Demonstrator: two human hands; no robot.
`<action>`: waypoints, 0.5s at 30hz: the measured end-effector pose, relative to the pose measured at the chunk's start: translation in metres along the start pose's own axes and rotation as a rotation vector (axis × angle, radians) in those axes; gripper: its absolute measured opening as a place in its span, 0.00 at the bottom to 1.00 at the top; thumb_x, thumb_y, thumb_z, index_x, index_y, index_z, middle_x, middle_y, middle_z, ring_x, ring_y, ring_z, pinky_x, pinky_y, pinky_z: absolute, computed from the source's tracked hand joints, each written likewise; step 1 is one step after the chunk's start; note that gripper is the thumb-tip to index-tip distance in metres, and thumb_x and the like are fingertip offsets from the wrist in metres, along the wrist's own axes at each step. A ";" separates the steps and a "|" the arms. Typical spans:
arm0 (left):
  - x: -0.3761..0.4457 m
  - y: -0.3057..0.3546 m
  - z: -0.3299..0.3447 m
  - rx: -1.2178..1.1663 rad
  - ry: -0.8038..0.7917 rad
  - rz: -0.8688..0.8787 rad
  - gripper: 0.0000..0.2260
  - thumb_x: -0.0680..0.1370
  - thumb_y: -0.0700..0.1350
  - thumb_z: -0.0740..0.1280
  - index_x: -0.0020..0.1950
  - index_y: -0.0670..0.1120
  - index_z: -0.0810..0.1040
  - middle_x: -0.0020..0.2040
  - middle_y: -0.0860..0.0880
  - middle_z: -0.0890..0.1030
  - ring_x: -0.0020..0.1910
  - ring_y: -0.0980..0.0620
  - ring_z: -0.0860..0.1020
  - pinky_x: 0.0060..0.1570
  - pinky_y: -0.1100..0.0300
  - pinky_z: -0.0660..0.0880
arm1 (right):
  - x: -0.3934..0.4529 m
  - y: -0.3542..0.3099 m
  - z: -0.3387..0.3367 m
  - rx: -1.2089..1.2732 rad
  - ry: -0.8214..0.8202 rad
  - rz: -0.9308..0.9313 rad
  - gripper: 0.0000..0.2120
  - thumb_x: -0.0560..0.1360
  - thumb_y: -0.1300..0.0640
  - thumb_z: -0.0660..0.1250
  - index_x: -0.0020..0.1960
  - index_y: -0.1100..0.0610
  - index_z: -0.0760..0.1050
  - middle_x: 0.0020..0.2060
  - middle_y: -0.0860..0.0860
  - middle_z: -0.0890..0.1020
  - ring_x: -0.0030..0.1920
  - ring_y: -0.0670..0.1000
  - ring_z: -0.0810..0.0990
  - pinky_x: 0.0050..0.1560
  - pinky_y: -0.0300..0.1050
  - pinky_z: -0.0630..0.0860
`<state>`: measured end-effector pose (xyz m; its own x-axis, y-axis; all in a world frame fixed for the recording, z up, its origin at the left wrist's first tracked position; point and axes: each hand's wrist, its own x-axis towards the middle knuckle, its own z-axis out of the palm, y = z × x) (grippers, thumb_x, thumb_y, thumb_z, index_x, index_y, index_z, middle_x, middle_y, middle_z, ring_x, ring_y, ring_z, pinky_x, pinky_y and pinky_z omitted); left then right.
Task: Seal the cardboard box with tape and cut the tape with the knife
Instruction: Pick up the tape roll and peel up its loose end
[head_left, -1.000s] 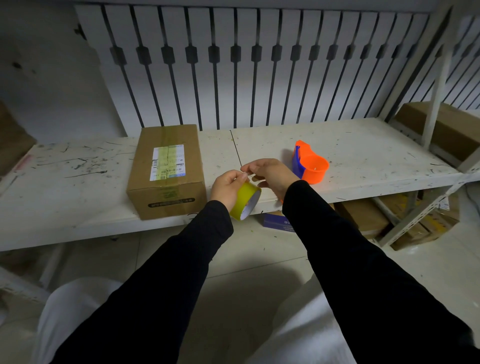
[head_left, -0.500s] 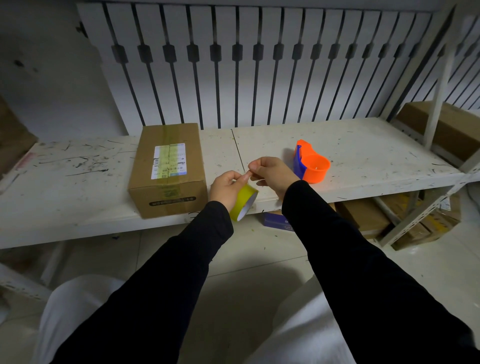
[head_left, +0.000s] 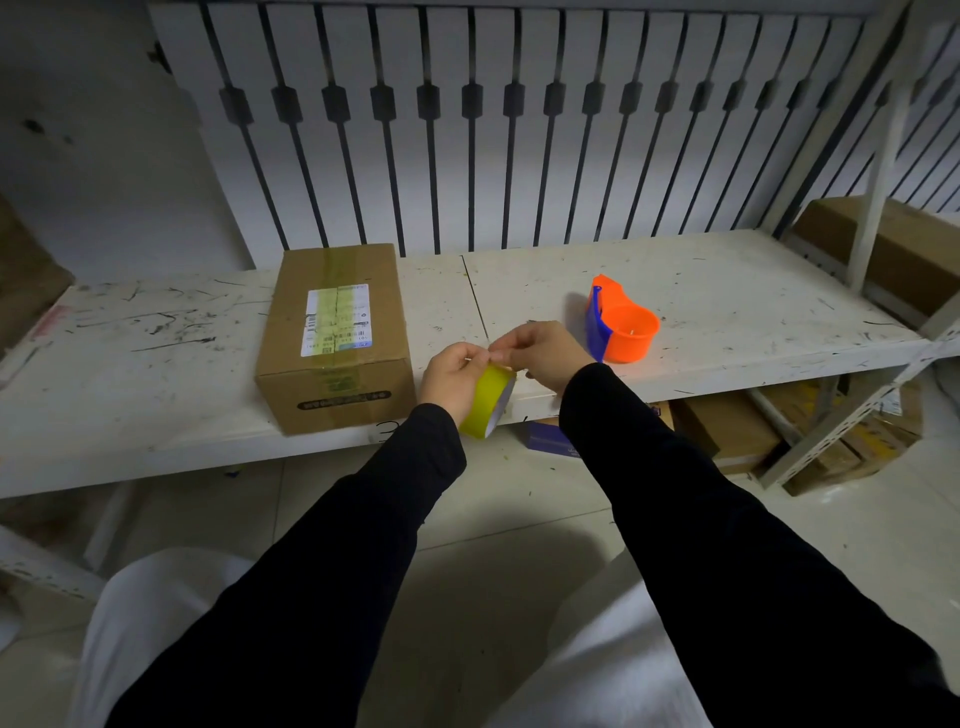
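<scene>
I am looking down at my left hand (head_left: 451, 382), which is gripping the yellow tape roll (head_left: 488, 401) just over the front edge of the white shelf (head_left: 727, 291), its fingers curled around the roll's rim. My right hand (head_left: 543, 353) is meeting it at the top of the roll, thumb and forefinger pressed together and pinching at the roll's upper edge; whether a loose tape end is sitting between them, I cannot tell. The cardboard box (head_left: 335, 338) is resting on the shelf at 9 o'clock from my hands, near them but apart, carrying a white label and a yellowish tape strip along its top. The orange and blue tape cutter (head_left: 618, 327) is sitting on the shelf at 2 o'clock from my hands, untouched. More cartons (head_left: 727, 436) are lying on the floor under the shelf at 4 o'clock.
</scene>
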<state>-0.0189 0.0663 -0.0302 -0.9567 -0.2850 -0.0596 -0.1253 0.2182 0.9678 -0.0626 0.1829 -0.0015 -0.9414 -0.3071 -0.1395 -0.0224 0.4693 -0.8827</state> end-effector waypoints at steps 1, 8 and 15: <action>-0.002 0.001 0.000 -0.024 -0.017 -0.013 0.01 0.78 0.41 0.63 0.48 0.44 0.74 0.49 0.47 0.75 0.50 0.49 0.72 0.43 0.61 0.69 | 0.000 0.000 0.000 0.015 0.030 -0.009 0.09 0.74 0.59 0.68 0.52 0.62 0.81 0.35 0.47 0.78 0.38 0.45 0.74 0.38 0.35 0.69; -0.008 0.004 0.003 -0.059 -0.149 -0.072 0.20 0.75 0.41 0.68 0.67 0.44 0.70 0.63 0.43 0.73 0.60 0.45 0.73 0.57 0.55 0.71 | -0.005 -0.012 0.002 -0.137 0.218 -0.134 0.09 0.75 0.62 0.65 0.50 0.66 0.80 0.48 0.60 0.82 0.45 0.51 0.76 0.47 0.40 0.71; -0.003 0.017 0.006 0.081 -0.074 -0.120 0.18 0.79 0.49 0.61 0.64 0.41 0.74 0.65 0.43 0.76 0.64 0.44 0.73 0.61 0.56 0.67 | -0.006 -0.033 0.005 -0.267 0.321 -0.296 0.09 0.77 0.62 0.63 0.51 0.66 0.79 0.51 0.60 0.80 0.53 0.56 0.78 0.53 0.41 0.71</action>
<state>-0.0194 0.0766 -0.0154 -0.9500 -0.2444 -0.1945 -0.2578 0.2620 0.9300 -0.0546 0.1651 0.0265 -0.9367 -0.2086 0.2813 -0.3495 0.6089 -0.7122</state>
